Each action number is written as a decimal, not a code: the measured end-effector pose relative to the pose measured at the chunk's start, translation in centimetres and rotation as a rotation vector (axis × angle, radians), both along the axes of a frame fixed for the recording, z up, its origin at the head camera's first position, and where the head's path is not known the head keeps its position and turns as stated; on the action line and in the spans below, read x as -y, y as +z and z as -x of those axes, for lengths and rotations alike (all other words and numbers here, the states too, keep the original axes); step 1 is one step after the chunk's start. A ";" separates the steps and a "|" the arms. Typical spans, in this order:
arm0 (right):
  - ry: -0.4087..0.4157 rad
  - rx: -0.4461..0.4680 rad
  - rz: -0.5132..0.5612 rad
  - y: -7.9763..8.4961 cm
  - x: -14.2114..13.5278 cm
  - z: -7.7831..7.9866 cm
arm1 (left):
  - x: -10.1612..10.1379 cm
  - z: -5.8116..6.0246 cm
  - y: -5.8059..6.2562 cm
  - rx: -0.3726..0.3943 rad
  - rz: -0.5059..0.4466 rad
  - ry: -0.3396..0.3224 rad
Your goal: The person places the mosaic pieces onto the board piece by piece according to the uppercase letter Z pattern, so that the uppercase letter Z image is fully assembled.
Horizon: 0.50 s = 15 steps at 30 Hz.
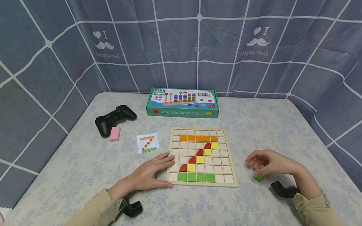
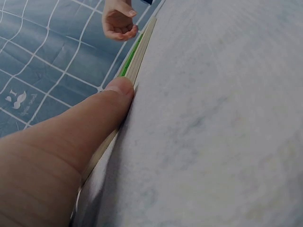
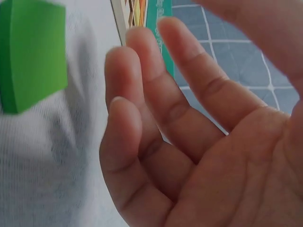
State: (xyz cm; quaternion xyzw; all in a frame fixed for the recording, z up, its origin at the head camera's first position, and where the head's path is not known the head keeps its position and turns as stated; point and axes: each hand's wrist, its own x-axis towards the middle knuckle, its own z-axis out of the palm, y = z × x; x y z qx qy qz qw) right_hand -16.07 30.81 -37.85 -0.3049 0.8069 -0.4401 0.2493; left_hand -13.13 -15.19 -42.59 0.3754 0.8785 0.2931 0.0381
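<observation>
A wooden grid board (image 1: 226,170) lies on the table with flat coloured pieces in its cells: a row of orange squares (image 1: 199,138), red quarter-rounds (image 1: 192,160) and yellow squares (image 1: 200,160) in a diagonal, and a row of green squares (image 1: 201,177) at the front. My left hand (image 1: 149,172) rests at the board's left side, fingertips on the frame and thumb against the front corner. To the right of the board my right hand (image 1: 273,163) hovers with loosely bent fingers. Below its thumb sits a green block (image 3: 38,54), apart from the fingers in the right wrist view.
A pattern card (image 1: 148,142) with a similar coloured design lies left of the board. Farther left are a black game controller (image 1: 115,119) and a pink block (image 1: 115,133). A green Ring Challenge Game box (image 1: 183,103) stands behind the board, before a grey-blue curtain (image 1: 178,41).
</observation>
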 end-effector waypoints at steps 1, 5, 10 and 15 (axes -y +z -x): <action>-0.003 0.009 0.001 -0.1 -0.1 0.0 | 0.0 0.0 0.0 0.001 0.001 0.001; -0.004 0.028 0.000 -0.4 -0.5 0.1 | 0.0 0.0 0.0 0.003 0.003 0.002; 0.019 0.038 0.011 -0.5 -0.8 0.3 | 0.0 0.0 0.0 0.002 0.003 0.000; 0.043 0.044 0.006 -0.9 -1.1 0.5 | 0.0 0.0 0.0 -0.003 0.001 -0.001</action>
